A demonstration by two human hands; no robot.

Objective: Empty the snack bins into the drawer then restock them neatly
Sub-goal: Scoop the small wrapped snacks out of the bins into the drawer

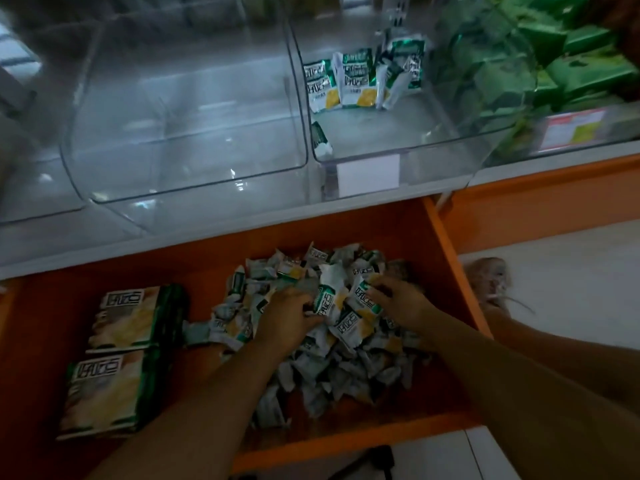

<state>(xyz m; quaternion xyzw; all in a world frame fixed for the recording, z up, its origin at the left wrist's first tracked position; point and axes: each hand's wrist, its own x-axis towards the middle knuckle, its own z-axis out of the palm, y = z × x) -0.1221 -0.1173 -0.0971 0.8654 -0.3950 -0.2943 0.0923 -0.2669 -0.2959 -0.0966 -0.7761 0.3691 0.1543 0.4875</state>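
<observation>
Gathering from the heap of small white, green and yellow foil snack packets in the open orange drawer, with both hands down in the middle of it. Left hand: fingers curled inward over the top of the heap, closing round the lower end of an upended packet just to their right. Right hand: fingers bent narrow, pinching the corner of a neighbouring packet. Almost knuckle to knuckle, with only those two packets between.

Turning, by the look of the task, on one relation: up, away and slightly right, to the clear plastic middle bin on the shelf above the drawer's back edge. Carries only a short row of the same packets standing against its back wall, long axes vertical, printed faces forward, plus one stray packet in its front left corner. Lies more squarely ahead of the right hand than of the left, so probably the nearer hand for the lift. Likely calls for turning each gripped packet upright and face out to match that row.

Flanking it: a second clear bin on the left and a bin of green packets on the right. Lying flat in the drawer's left part, just beside the heap: two printed cartons.
</observation>
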